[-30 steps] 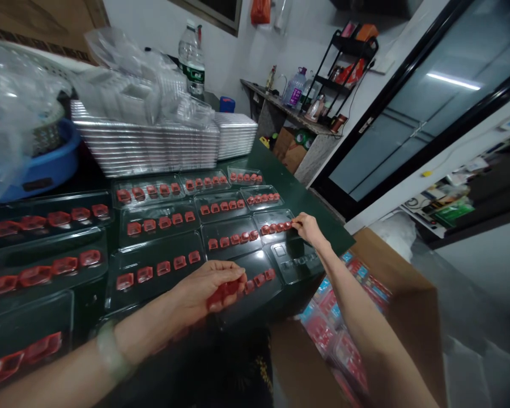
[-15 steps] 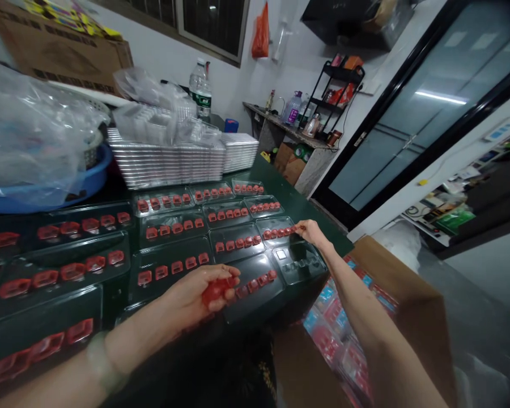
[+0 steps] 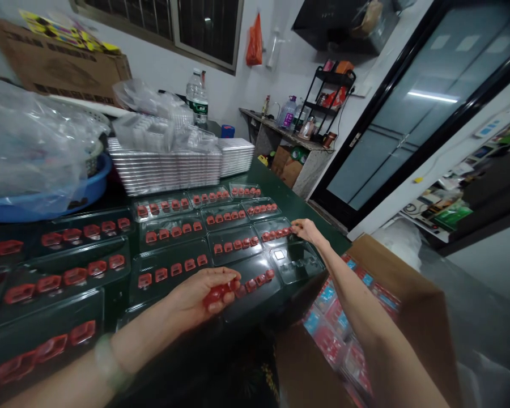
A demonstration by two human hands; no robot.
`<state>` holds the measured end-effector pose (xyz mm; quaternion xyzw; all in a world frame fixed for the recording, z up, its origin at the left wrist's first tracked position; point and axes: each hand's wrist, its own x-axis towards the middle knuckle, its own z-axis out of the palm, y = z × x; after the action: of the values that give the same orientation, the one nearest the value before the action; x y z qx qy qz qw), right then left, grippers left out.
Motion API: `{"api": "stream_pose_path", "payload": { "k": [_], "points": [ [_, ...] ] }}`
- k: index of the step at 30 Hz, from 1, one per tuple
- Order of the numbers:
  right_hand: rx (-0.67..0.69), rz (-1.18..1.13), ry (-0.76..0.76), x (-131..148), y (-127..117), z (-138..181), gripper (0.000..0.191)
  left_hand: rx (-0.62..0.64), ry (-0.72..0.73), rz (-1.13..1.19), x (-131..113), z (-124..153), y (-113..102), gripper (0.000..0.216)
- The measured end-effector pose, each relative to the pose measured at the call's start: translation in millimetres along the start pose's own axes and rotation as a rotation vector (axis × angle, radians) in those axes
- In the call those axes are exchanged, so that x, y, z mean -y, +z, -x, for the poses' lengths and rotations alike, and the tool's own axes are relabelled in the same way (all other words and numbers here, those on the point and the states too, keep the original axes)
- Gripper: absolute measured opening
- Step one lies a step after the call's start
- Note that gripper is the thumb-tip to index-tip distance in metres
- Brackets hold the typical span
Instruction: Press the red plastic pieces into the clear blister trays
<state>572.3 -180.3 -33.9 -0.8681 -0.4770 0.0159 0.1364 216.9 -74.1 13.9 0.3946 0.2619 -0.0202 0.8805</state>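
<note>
While the wearer's forearm reaches in from seven o'clock, a smooth pale-green bangle (image 3: 110, 365) circles its wrist. Ahead of it, just below the clock's centre, the left hand (image 3: 216, 290) curls around a small cluster of faceted, translucent red plastic pieces (image 3: 215, 296), apparently cupped palm-inward so that several can be carried without spilling. Toward five o'clock stands an open brown cardboard carton (image 3: 425, 311) with red-and-blue packages (image 3: 329, 340) inside.

Beside the left hand lies a wide transparent plastic tray (image 3: 255, 269) bearing a short row of red pieces. Toward two o'clock of that hand, the right hand (image 3: 298, 226) reaches to the end of a row in another tray, fingertips gathered at its last piece; fingertip contact probably suits so small an item. Whether they grip it or merely press it, I cannot tell. Other trays, their rows evenly spaced, cover the dark green table (image 3: 318, 218), seemingly laid side by side for easy reach.

Farther, toward eleven o'clock, rise stacked transparent trays (image 3: 165, 167); toward nine, a blue plastic basin (image 3: 93, 184) sits partly behind a crumpled clear bag (image 3: 29, 153).

The left fingers hide how many pieces they enclose, the left frame edge cuts off several rows, and the packages' print is illegible.
</note>
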Motion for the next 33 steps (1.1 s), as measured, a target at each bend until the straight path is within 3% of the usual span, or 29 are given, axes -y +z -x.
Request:
{"api": "stream_pose_path", "payload": {
  "k": [14,20,23,28,33],
  "points": [
    [0.047,0.041,0.071,11,6,-9,0.020,0.032,-0.016,-0.011,1,-7,-5,0.015],
    [-0.037,-0.047,0.109,2,-3,-5,0.026,-0.066,-0.007,-0.016,-3,-12,-5,0.019],
    [-0.072,-0.062,0.141,-4,-1,2,0.021,-0.056,0.045,-0.067,-11,-24,3,0.020],
    [-0.121,-0.041,0.199,-6,3,10,0.018,-0.039,0.245,-0.367,-30,-61,33,0.025],
    [-0.159,-0.033,0.214,-3,8,8,0.018,-0.142,0.577,-0.973,-52,-123,68,0.025]
  ]
}}
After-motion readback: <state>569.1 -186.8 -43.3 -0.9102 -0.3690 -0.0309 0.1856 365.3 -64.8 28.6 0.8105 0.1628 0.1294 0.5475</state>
